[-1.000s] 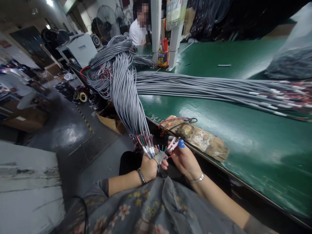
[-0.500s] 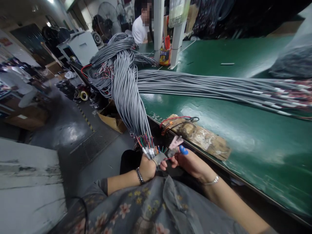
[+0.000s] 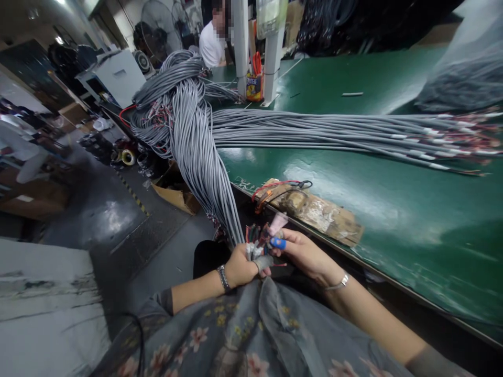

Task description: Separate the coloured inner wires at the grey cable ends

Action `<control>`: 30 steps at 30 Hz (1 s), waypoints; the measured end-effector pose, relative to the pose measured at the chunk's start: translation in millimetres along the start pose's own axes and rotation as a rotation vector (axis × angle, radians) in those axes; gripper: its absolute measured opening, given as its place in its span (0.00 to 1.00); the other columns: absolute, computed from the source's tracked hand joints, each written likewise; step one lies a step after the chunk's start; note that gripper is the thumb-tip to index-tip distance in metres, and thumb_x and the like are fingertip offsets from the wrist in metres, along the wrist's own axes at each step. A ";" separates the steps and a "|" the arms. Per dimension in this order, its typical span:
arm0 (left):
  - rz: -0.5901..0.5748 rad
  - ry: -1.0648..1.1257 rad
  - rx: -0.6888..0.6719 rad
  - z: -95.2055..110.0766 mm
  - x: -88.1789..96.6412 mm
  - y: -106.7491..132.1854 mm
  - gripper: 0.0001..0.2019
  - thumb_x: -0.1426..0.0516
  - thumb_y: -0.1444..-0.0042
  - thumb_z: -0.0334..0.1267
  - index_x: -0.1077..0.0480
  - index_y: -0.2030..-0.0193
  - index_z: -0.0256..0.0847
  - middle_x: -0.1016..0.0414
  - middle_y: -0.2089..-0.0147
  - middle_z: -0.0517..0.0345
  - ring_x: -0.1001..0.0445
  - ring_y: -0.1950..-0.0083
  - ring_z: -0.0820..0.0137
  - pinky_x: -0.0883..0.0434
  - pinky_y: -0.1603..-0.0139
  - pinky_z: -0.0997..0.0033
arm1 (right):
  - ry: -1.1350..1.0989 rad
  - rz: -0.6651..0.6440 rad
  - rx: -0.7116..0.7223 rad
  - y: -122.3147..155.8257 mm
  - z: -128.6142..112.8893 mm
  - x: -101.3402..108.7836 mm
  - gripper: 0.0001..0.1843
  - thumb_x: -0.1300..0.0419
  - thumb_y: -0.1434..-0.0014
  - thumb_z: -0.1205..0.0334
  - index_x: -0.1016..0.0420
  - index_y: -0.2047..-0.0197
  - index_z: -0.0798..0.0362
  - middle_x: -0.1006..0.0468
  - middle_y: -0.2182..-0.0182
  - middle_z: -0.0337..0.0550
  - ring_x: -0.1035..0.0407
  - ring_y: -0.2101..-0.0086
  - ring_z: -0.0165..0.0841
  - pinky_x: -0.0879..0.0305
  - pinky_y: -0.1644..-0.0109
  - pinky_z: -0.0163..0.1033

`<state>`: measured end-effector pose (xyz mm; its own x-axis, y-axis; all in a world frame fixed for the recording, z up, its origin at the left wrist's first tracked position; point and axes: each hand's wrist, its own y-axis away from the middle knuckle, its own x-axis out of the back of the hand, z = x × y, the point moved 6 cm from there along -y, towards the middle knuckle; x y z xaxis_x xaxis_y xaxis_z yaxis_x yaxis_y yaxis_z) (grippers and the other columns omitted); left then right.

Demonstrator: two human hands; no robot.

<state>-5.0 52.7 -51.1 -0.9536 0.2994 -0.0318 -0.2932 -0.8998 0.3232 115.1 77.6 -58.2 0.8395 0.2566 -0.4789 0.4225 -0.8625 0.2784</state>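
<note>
My left hand (image 3: 240, 268) is closed around the end of a bundle of grey cables (image 3: 202, 146), with its thumb wrapped in grey material. White-banded cable ends with short coloured wires (image 3: 257, 234) stick up beside that thumb. Close on the right, my right hand (image 3: 308, 254) pinches at these coloured wires; a blue cover (image 3: 278, 243) is on one of its digits. A pale pink piece (image 3: 278, 223) shows at the right fingertips, its kind unclear. One thin red wire (image 3: 280, 265) points right below them. The exact grip of the right fingertips is partly hidden.
More grey cables (image 3: 314, 128) lie across the green table (image 3: 412, 220). A worn wooden board (image 3: 326, 217) with red and black leads lies near its edge. Behind are a post (image 3: 242, 47), a pouch with red-handled tools (image 3: 254, 86) and a person in white (image 3: 212, 44).
My right hand has moved left and closed in on the wire ends. The coloured wires now stand bunched between both hands. The whole view has shifted slightly.
</note>
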 end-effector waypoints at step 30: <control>0.235 0.352 0.041 -8.3 9.8 -3.1 0.23 0.34 0.65 0.55 0.32 0.80 0.36 0.29 0.85 0.56 0.31 0.85 0.72 0.32 0.81 0.72 | -0.013 0.098 0.010 1.2 10.3 -10.3 0.19 0.26 0.64 0.51 0.27 0.78 0.54 0.31 0.85 0.33 0.43 0.82 0.23 0.48 0.76 0.33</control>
<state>-13.9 55.8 -60.3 -0.9614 -0.0458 -0.2712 -0.0686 -0.9150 0.3976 103.4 69.5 -61.4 0.8720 0.1656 -0.4606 0.3353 -0.8877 0.3156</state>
